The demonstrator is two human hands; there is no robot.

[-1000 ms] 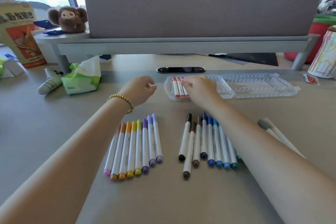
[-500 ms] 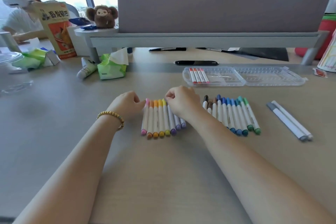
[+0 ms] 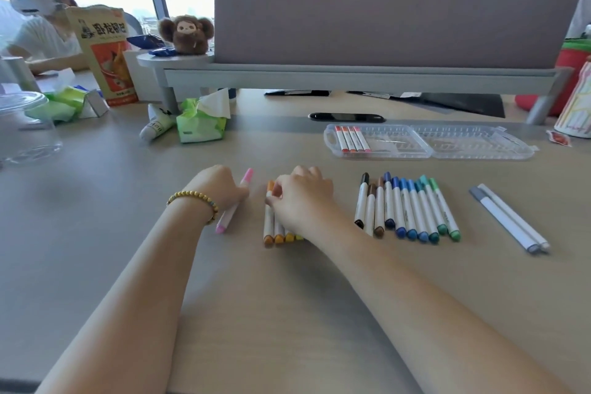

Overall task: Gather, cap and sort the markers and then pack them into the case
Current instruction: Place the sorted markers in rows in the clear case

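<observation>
My left hand (image 3: 219, 187) holds a pink marker (image 3: 224, 222), pulled a little to the left of the row. My right hand (image 3: 300, 198) lies over the orange and yellow markers (image 3: 276, 230), fingers curled on them and hiding the purple ones. To the right lies a row of black, brown, blue and green markers (image 3: 409, 211). Two grey markers (image 3: 511, 221) lie apart at the far right. The clear plastic case (image 3: 428, 142) lies open at the back, with several red and orange markers (image 3: 351, 139) in its left half.
A green tissue pack (image 3: 200, 123) and a white tube (image 3: 156, 126) sit at the back left, near a snack bag (image 3: 107, 54). A black phone (image 3: 347, 117) lies behind the case. A grey desk divider (image 3: 383, 19) closes the back. Another person sits at far left.
My hands left the case and came down onto the warm-coloured row. My left hand has drawn the pink marker away to the left; my right hand now covers the rest.
</observation>
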